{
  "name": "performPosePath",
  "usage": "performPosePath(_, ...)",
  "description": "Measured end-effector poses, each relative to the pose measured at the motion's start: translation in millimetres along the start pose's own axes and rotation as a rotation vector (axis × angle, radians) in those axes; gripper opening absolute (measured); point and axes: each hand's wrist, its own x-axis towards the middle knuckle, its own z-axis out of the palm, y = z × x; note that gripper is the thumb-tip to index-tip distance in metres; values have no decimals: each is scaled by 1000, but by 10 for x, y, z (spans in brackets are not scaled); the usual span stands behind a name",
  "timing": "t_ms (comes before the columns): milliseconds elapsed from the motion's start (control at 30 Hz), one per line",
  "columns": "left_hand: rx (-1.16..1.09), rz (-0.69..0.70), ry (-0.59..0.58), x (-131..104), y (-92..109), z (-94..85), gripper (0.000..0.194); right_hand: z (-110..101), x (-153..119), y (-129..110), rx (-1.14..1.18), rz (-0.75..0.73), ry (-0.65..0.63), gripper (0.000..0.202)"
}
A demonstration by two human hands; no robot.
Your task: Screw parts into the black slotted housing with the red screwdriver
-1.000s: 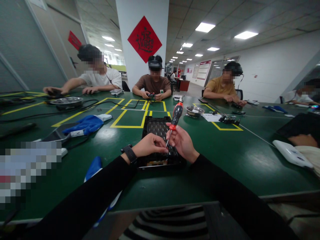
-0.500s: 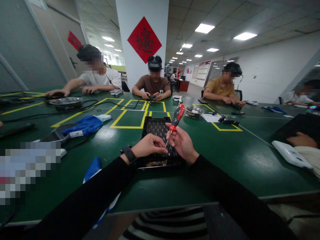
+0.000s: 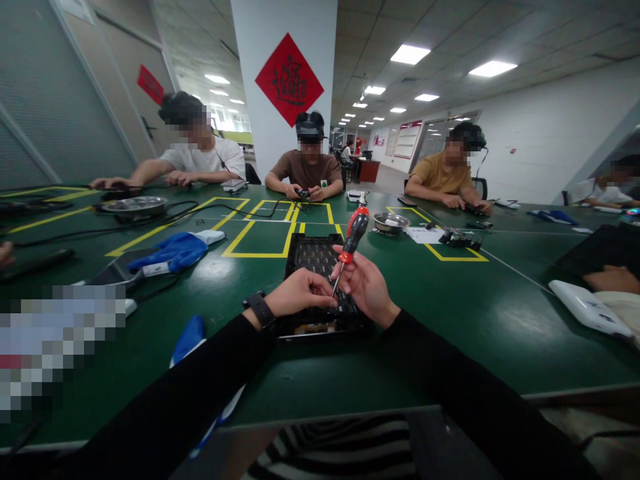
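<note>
A screwdriver [image 3: 355, 236] with a red and black handle stands tilted in my right hand [image 3: 369, 288], its thin shaft held between my fingers and its tip pointing down. Beside the tip is my left hand [image 3: 305, 293], thumb and fingers pinched together; whatever they hold is too small or hidden to make out. Both hands are over a black plastic housing [image 3: 313, 248] with a patterned inner surface, lying on the green table. Part of a brownish component [image 3: 315, 329] shows along its near edge. My hands cover the housing's middle.
Left of me lie blue and white gloves [image 3: 173, 252] and a blurred-out device [image 3: 60, 333]. Metal bowls [image 3: 391, 223] and small black parts [image 3: 460, 239] are farther off. A white device [image 3: 587, 308] lies at the right. Several co-workers sit around the table [image 3: 450, 307].
The view has shifted very slightly. My hands and the screwdriver keep nearly the same pose over the black housing.
</note>
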Motion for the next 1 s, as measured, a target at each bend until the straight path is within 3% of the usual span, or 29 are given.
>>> performPosePath(300, 40, 12, -2, 0, 5, -11, 33, 10, -17, 12, -51, -24, 0, 20)
performPosePath(667, 52, -8, 31, -1, 19, -9, 32, 21, -19, -24, -3, -11, 28, 27)
performPosePath(1000, 39, 26, 4, -2, -9, -17, 33, 0, -4, 21, -59, -39, 28, 22)
